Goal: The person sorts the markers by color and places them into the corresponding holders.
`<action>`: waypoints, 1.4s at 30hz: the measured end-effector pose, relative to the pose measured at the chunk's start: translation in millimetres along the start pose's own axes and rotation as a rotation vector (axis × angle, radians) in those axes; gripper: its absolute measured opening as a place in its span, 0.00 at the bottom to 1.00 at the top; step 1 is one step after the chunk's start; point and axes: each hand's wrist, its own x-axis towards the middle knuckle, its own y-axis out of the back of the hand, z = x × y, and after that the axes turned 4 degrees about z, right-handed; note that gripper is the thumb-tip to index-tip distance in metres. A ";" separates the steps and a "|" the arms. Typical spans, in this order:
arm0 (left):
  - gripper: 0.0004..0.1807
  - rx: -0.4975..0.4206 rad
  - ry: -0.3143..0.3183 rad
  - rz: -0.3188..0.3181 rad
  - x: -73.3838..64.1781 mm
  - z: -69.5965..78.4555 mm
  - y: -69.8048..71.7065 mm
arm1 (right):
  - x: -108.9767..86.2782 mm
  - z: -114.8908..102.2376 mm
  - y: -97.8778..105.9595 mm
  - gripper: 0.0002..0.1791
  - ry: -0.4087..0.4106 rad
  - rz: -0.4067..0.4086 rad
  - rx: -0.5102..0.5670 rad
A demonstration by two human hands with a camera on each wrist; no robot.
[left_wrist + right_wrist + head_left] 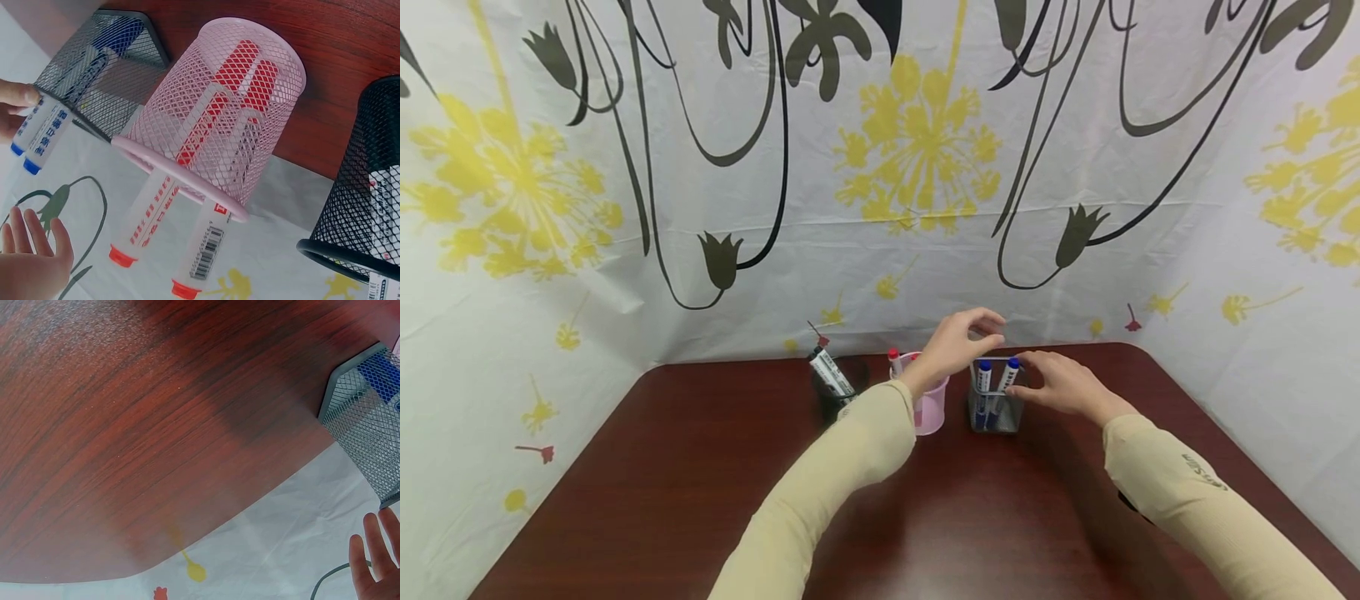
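Note:
My left hand [958, 342] hovers over the pink mesh cup [931, 410], its fingers loosely bent and nothing between them. Two red-capped whiteboard markers [150, 215] stand in that cup. To its right is a grey square mesh holder [997, 423] with two blue-capped whiteboard markers [983, 382]. My right hand [1063, 385] is at the holder's right side, its thumb and fingertips close to the rim. In the right wrist view its fingers [373, 540] extend fairly straight beside the rim corner. Whether the thumb touches a marker or only the rim is unclear.
A black mesh cup [350, 194] stands left of the pink one, with a black-and-white marker [831, 372] leaning out of it. The containers stand near the back of the dark red wooden table [700, 467]. A patterned white curtain [820, 192] hangs behind.

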 end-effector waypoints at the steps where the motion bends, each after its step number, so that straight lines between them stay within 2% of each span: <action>1: 0.11 -0.015 -0.016 0.009 -1.9 1.1 1.8 | -0.4 0.0 0.0 0.39 0.001 -0.001 -0.002; 5: 0.11 -0.035 -0.077 0.032 -11.2 5.4 9.4 | -0.3 0.3 -0.3 0.38 -0.006 -0.006 0.007; 8: 0.11 -0.042 -0.099 0.021 -20.3 6.8 16.0 | 0.6 1.1 0.0 0.36 -0.007 -0.007 0.011; 13: 0.11 -0.061 -0.125 0.002 -38.1 0.7 25.4 | 2.2 2.4 1.2 0.36 -0.009 -0.008 0.010; 20: 0.10 -0.044 -0.147 0.021 -70.9 -12.1 41.9 | 2.7 4.3 1.0 0.38 -0.014 -0.012 0.000; 30: 0.14 0.194 -0.229 0.058 -120.7 -35.7 75.2 | 1.0 8.2 3.0 0.44 -0.038 -0.019 0.036; 37: 0.17 0.377 -0.173 0.043 -152.8 -48.3 95.2 | -3.6 10.7 3.5 0.45 -0.049 -0.024 0.048; 42: 0.23 0.504 -0.140 0.058 -166.2 -51.8 109.5 | -8.6 12.7 5.9 0.46 -0.056 -0.002 0.050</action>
